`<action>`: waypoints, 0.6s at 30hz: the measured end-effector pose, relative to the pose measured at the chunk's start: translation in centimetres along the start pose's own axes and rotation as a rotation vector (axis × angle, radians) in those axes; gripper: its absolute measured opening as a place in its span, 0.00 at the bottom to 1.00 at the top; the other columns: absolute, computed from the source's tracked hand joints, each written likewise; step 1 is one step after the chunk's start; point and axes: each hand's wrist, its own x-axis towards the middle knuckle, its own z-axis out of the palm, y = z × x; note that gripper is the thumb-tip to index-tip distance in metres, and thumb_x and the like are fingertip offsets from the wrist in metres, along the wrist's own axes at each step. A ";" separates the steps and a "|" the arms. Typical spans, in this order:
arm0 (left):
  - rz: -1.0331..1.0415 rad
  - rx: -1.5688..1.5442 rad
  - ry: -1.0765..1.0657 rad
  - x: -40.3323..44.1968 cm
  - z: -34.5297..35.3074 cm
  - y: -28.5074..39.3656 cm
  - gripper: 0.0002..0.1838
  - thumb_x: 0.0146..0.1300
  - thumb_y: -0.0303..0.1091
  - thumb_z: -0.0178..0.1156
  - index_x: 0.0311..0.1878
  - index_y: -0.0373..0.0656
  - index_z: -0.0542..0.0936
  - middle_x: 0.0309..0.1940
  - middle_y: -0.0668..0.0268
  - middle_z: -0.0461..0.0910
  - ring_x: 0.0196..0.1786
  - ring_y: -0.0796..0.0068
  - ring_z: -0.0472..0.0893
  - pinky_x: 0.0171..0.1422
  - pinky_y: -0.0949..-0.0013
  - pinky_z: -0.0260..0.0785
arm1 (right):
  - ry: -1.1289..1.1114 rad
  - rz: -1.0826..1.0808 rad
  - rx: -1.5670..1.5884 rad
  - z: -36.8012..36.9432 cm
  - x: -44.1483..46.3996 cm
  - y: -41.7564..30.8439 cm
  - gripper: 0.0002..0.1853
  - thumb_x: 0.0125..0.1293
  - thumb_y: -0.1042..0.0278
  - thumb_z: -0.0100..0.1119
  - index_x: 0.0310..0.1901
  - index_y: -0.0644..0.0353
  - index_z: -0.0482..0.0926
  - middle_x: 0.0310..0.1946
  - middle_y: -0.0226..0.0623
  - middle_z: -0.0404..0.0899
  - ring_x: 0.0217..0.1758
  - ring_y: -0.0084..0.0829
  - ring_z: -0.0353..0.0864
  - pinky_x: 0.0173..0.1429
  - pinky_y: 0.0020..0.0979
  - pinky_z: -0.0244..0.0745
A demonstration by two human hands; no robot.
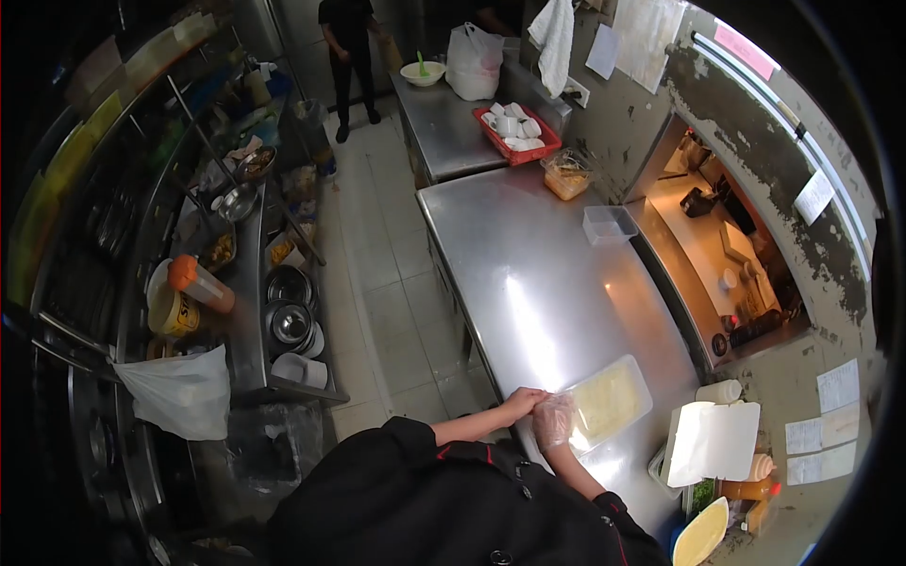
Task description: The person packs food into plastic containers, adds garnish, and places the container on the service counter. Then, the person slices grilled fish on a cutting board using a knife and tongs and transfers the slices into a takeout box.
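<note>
Steel counter (500, 255) carried a tub (644, 385) at about two o'clock from the right hand (555, 422), which wore a clear glove (557, 432). The bare left hand (519, 405) touched the glove; what either hand gripped, I couldn't tell.

The steel worktable (500, 236), wall hatch (692, 247), metal bowls (291, 324) and food container (567, 176) mark a commercial kitchen.

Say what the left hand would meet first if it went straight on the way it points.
Most likely the gloved right hand: it sits just ahead of the left hand, and the two may be touching, though depth is unclear. The tray lies beyond.
</note>
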 end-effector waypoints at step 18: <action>-0.036 0.015 0.111 0.9 -0.6 2.0 0.24 0.69 0.51 0.42 0.37 0.42 0.80 0.23 0.71 0.74 0.24 0.80 0.70 0.29 0.74 0.61 | -0.021 0.179 0.308 2.0 2.9 -0.8 0.07 0.50 0.65 0.55 0.19 0.53 0.79 0.17 0.35 0.77 0.22 0.33 0.78 0.30 0.38 0.71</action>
